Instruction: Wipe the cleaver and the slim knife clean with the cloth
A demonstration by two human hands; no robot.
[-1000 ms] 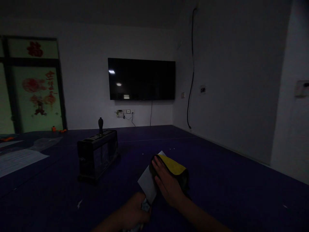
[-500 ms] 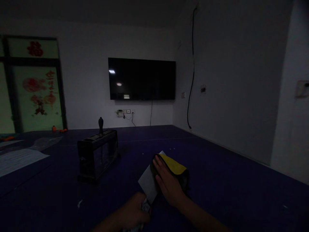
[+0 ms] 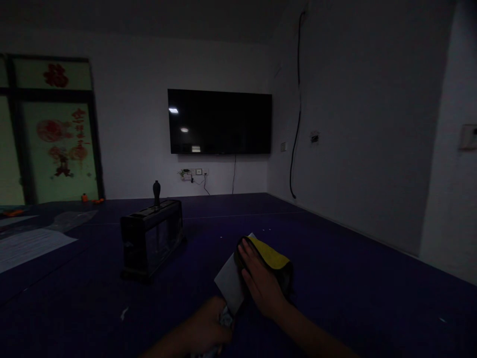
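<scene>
Head view, cloth point(image 3: 274, 255) partly hiding blade point(image 3: 228, 282), handle point(image 3: 225, 318) mostly covered

Left hand point(image 3: 208, 322) curled in, right hand point(image 3: 263, 288) extended (fingers point(image 3: 252, 258) straight), forearms point(image 3: 307, 332) bare

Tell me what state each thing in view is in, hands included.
Left hand: closed around the handle
Right hand: open, laid on the cloth
Pale blade: partly covered by the cloth
Television: screen dark, reflecting lights
Black case: standing upright
Dark vase: upright
Wall cable: hanging
</scene>
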